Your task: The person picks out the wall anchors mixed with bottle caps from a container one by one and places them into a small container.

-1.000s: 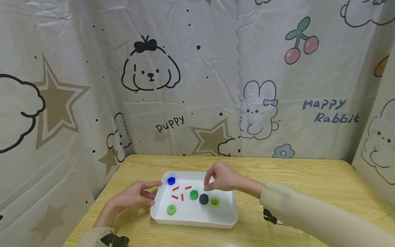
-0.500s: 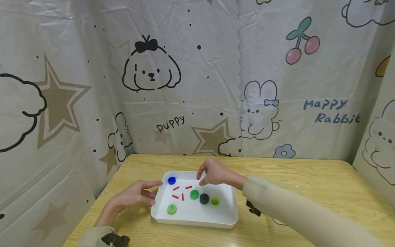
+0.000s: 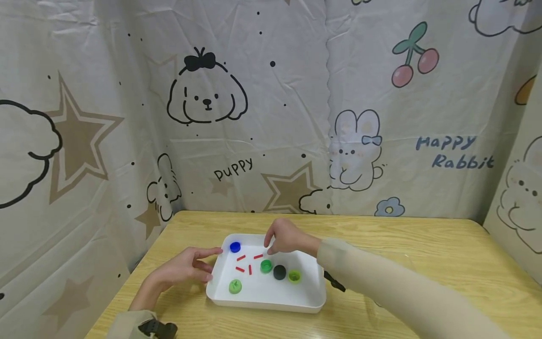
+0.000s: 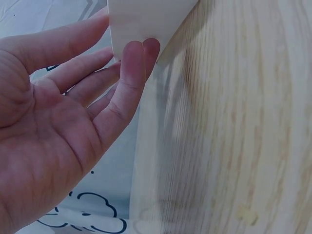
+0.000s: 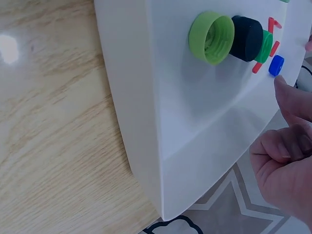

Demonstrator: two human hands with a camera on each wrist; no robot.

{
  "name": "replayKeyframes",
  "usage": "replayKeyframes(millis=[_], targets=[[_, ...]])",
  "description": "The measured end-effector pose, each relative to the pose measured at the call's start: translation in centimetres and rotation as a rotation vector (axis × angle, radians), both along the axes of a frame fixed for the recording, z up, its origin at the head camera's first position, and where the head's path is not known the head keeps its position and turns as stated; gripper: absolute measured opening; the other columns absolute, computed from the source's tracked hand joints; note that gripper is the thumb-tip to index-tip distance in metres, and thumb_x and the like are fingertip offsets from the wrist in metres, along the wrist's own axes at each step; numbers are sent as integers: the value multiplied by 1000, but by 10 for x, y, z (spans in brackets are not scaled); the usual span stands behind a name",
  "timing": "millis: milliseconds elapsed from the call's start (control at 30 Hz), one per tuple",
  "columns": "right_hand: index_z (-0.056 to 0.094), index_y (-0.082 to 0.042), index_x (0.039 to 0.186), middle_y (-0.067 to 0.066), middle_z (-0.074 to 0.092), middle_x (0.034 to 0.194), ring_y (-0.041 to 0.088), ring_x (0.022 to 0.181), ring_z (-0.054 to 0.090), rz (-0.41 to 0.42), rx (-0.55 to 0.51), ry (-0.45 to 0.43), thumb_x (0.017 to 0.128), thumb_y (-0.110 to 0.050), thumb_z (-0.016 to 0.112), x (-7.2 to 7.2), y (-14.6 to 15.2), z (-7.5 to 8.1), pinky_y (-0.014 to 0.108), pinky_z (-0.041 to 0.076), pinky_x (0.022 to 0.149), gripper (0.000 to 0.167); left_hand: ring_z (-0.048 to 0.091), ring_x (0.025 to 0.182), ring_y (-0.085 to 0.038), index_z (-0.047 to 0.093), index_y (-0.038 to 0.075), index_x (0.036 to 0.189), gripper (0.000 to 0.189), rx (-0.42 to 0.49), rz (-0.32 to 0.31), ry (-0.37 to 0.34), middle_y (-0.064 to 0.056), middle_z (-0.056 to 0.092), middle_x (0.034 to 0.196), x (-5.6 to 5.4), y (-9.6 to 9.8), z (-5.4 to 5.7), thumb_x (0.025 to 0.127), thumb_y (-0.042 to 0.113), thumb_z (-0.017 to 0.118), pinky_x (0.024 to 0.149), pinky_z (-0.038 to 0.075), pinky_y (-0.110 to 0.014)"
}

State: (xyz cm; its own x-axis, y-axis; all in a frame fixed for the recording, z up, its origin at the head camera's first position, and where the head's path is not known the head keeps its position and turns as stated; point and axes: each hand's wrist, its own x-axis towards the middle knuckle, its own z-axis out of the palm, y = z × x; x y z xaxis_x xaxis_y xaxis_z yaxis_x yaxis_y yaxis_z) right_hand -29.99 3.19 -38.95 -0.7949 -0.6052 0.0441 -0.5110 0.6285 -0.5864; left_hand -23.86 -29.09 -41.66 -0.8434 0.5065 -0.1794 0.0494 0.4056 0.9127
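Observation:
A white tray [image 3: 254, 303] holds several bottle caps and short red sticks [image 3: 241, 258]. My left hand [image 3: 186, 266] touches the tray's left wall with its fingertips; the left wrist view shows them against the white corner. Over the back of the tray is my right hand [image 3: 285, 236], thumb and index finger apart, the other fingers curled in. Its tips hover close to a red stick [image 3: 258, 256] and the green cap [image 3: 266, 266]; nothing shows between them. The black cap [image 3: 279, 272] and yellow-green cap [image 3: 294, 276] sit in a row to the right.
The blue cap [image 3: 235, 247] lies in the tray's back left corner, a light green cap [image 3: 235, 286] at its front left. A clear, see-through item [image 3: 398, 256] lies on the wooden table [image 3: 449, 263], partly behind the right sleeve. A patterned curtain [image 3: 262, 117] stands behind.
My right hand has moved left across the back of the tray, toward the red sticks. My left hand, the caps and the sticks have stayed in place.

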Motion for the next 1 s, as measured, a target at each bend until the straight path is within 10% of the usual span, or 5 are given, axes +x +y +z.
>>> replayKeyframes(millis=[1000], targets=[[81, -12, 74, -6, 70, 75, 14, 75, 55, -78, 70, -78, 85, 1, 84, -7, -19, -28, 28, 46, 68, 18, 65, 122, -40, 42, -11, 154, 75, 26, -22, 19, -32, 35, 162, 0, 0, 2, 88, -2, 76, 90, 58, -35]])
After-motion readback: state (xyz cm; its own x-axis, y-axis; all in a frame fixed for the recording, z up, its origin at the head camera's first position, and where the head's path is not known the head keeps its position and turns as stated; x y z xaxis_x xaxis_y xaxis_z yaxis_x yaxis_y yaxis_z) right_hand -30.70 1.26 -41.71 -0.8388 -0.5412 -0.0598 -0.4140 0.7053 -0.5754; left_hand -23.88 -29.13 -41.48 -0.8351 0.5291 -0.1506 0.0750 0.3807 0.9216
